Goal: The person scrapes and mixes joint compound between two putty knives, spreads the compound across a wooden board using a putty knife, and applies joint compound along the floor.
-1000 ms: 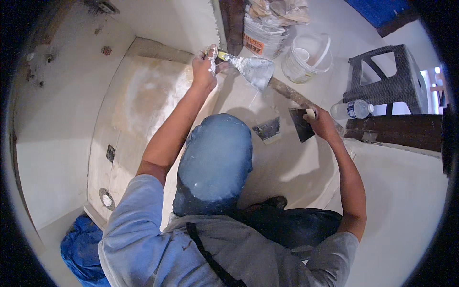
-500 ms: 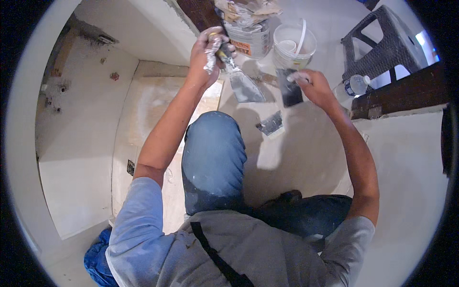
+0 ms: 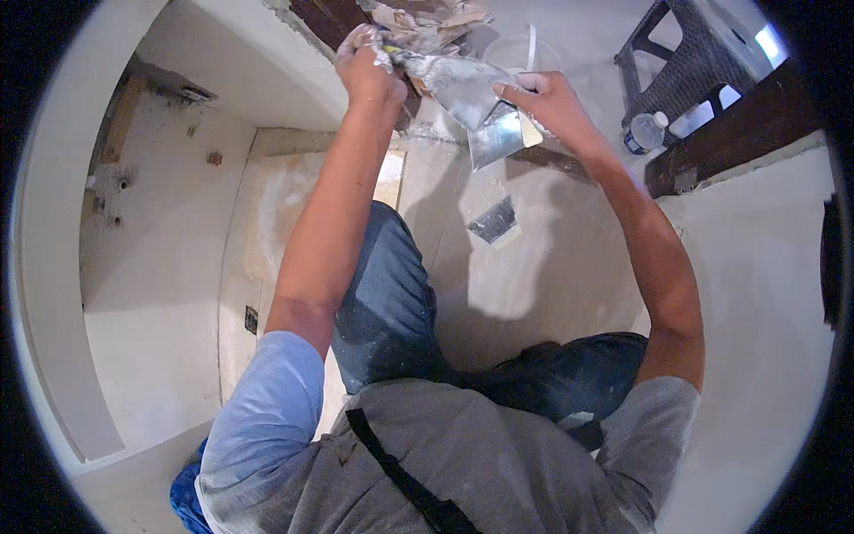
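My left hand (image 3: 366, 71) is wrapped round the handle of a putty knife (image 3: 458, 87), with its wide metal blade pointing right. White paste smears the fingers and the knife. My right hand (image 3: 550, 105) pinches a flat, square metal spreader (image 3: 496, 142) with a pale edge strip. The spreader lies under the putty knife's blade and appears to touch it; the overlap hides part of it. On the floor below sits a second small dark spreader (image 3: 495, 221) with a pale edge, apart from both hands.
Beyond my hands are a translucent bucket (image 3: 510, 51) with a white handle and a crumpled paper bag (image 3: 425, 25). A dark step stool (image 3: 689, 58) and a plastic bottle (image 3: 647, 133) stand at the right, by a dark beam (image 3: 729, 133). White walls flank me; an outlet box (image 3: 252, 319) is at left.
My hands have come together, the right moving up and left. The spreader, earlier apart from the putty knife, now meets its blade. The view has shifted slightly.
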